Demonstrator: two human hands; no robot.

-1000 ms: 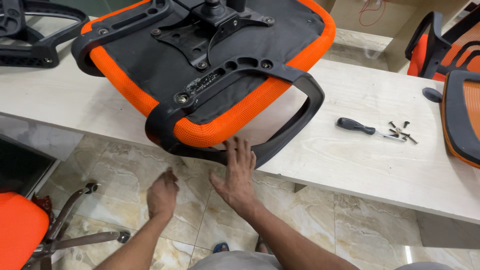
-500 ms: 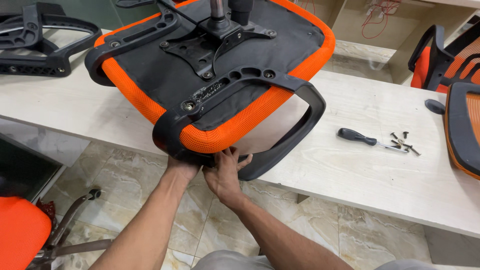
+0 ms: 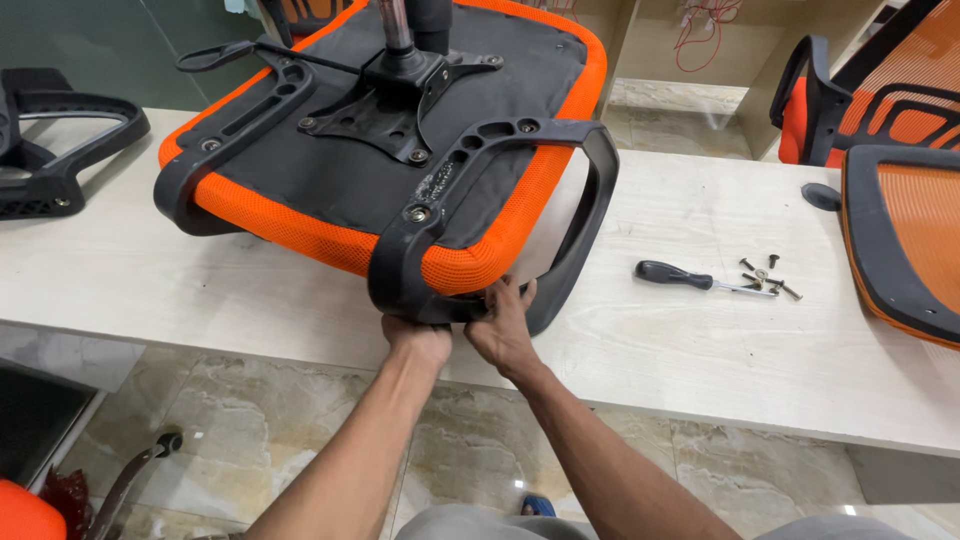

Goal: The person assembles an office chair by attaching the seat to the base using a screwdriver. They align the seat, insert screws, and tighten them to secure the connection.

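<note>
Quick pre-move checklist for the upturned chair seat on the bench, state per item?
1. Both hands on the near armrest: left hand and right hand at the lower curve of the black armrest: ok.
2. Grip closed around it: cannot tell, fingers partly hidden.
3. Orange seat resting on the table: ok, though its near corner overhangs the edge.
4. Armrest bolt in place: ok; tightness cannot tell.
5. Screwdriver and loose screws away from the seat: ok.

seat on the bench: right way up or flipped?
Flipped. The seat shows its black underside, mounting plate and gas cylinder pointing up; both armrests are bolted on.
</note>
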